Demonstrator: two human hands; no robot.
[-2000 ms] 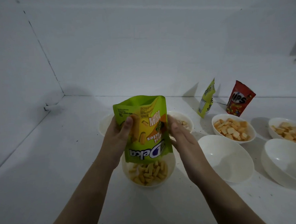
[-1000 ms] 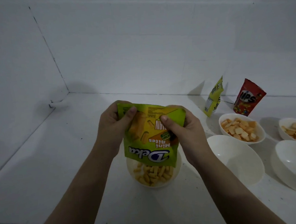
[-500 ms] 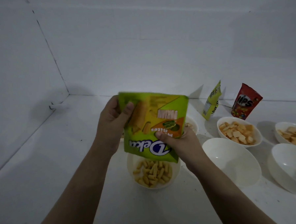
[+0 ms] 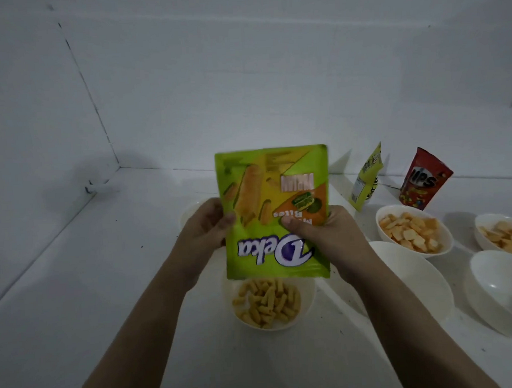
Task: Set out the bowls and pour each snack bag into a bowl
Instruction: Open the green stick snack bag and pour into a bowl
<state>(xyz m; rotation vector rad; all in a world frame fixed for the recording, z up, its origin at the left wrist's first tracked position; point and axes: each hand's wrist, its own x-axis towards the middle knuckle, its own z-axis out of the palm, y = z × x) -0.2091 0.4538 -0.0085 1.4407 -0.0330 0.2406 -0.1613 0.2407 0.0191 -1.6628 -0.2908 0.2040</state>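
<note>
A green Deka snack bag (image 4: pixel 275 213) hangs upside down and flat, its mouth just above a white bowl (image 4: pixel 307 311) that holds yellow stick snacks (image 4: pixel 266 304). My left hand (image 4: pixel 204 226) pinches the bag's left edge. My right hand (image 4: pixel 328 234) grips its right side, thumb on the front. To the right stand two empty white bowls (image 4: pixel 410 277) (image 4: pixel 503 287) and, behind them, two bowls of orange crackers (image 4: pixel 414 230) (image 4: pixel 506 234).
A yellow-green bag (image 4: pixel 366 177) and a red bag (image 4: pixel 424 179) stand upright at the back right against the wall. Another white bowl (image 4: pixel 187 212) peeks out behind my left hand. White walls close the counter at the back and left.
The bag was folded and squeezed between both hands a second ago; now it is raised higher and spread flat over the bowl. My right hand shifted to its right edge.
</note>
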